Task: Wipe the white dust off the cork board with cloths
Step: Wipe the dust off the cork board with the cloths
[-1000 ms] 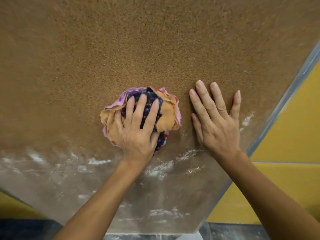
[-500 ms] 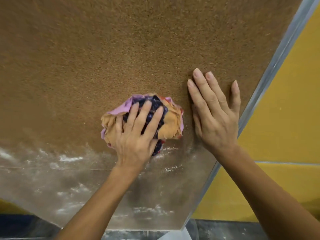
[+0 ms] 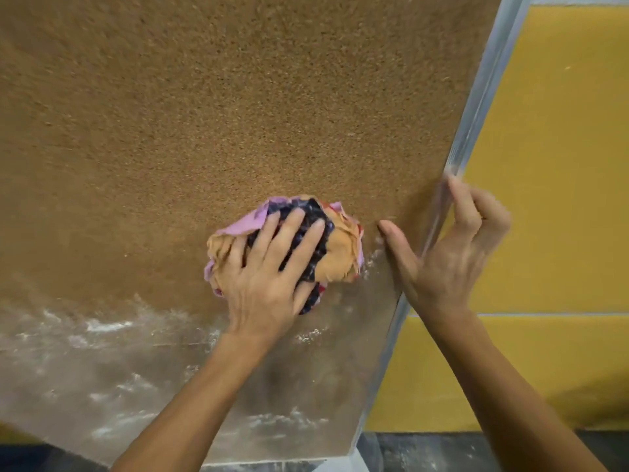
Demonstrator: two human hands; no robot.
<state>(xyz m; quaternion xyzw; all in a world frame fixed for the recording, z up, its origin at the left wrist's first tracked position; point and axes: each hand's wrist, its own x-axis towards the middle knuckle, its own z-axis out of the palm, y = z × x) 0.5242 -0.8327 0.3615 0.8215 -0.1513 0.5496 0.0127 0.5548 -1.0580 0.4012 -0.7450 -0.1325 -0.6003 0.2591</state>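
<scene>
A large brown cork board (image 3: 238, 114) leans upright and fills most of the view. White dust (image 3: 102, 335) streaks its lower part, below a cleaner upper area. My left hand (image 3: 269, 277) presses a bunched wad of cloths (image 3: 337, 257), pink, tan and dark blue, flat against the board with spread fingers. My right hand (image 3: 449, 253) grips the board's metal right edge (image 3: 476, 107), thumb on the cork face and fingers curled round behind the frame.
A yellow wall (image 3: 561, 165) stands behind and right of the board. Dark floor (image 3: 425, 451) with scattered dust runs along the bottom. The board's lower edge sits near the floor.
My right hand slid right off the cork face and took hold of the board's frame edge. The left hand and cloths shifted slightly down and right over the dust.
</scene>
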